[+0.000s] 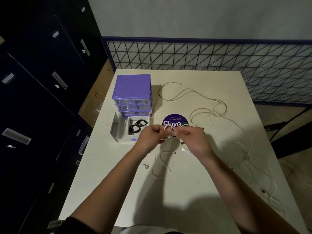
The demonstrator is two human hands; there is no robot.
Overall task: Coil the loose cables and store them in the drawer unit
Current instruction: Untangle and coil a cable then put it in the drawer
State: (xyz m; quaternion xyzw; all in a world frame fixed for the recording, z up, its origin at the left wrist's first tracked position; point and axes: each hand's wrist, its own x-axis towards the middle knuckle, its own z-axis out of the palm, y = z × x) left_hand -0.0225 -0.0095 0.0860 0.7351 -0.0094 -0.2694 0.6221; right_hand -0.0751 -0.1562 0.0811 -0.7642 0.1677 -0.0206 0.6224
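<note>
1. Two hands meet mid-frame over the white table (194,191); left hand (152,137) and right hand (194,137) both pinch a small white cable (168,128), fingers curled tight round its loops.
2. Purple drawer unit (132,92) stands at the upper left of the table, upright, top drawers closed.
3. Bottom drawer (125,130) is pulled out toward the viewer, just left of the left hand; coiled black cables (137,126) lie in its right compartment.
4. Beige cable (194,97) sprawls loose across the upper middle of the table, right of the drawer unit.
5. More white cables (249,159) trail along the right side of the table; USB plug (184,150) lies below the hands, another plug (146,166) lower left of it.
6. Round purple sticker (174,120) on the table, partly hidden behind the hands.
7. Dark lockers (42,98) fill the left of the frame; wire mesh fence (211,65) runs behind the table.
</note>
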